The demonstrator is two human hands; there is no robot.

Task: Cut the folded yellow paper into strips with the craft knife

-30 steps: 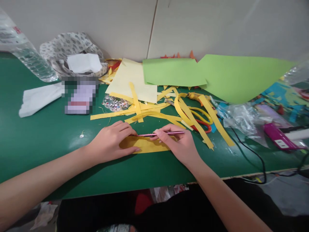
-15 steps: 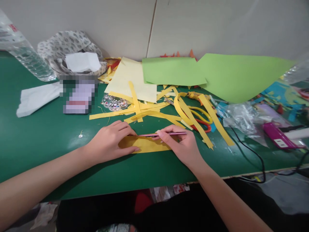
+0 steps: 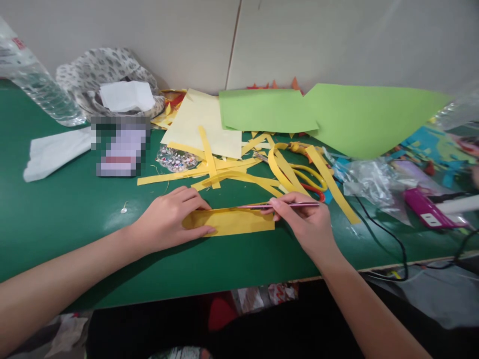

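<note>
A folded yellow paper strip [image 3: 235, 222] lies on the green table in front of me. My left hand [image 3: 179, 217] is closed on its left end, with the thumb along the lower side and the fingers at the upper edge. Between the thumb and fingers of my right hand [image 3: 303, 217] is a slim, shiny pink pointed tool [image 3: 305, 204]; its exact kind is not clear. The tool lies nearly flat along the strip's upper edge, tip pointing left. My right fingers are beside the strip's right end.
Behind my hands lie yellow paper strips [image 3: 213, 174], scissors with yellow handles [image 3: 312, 174], a bag of rhinestones [image 3: 175, 159] and green sheets [image 3: 269, 112]. To the left are a phone [image 3: 123, 149] and a bottle [image 3: 45, 85]. A magenta glue gun-like device [image 3: 426, 207] lies right, with a black cable [image 3: 385, 239].
My right hand has slid right along the strip's upper edge with the pink tool, uncovering the strip's right end. My left hand has stayed in place.
</note>
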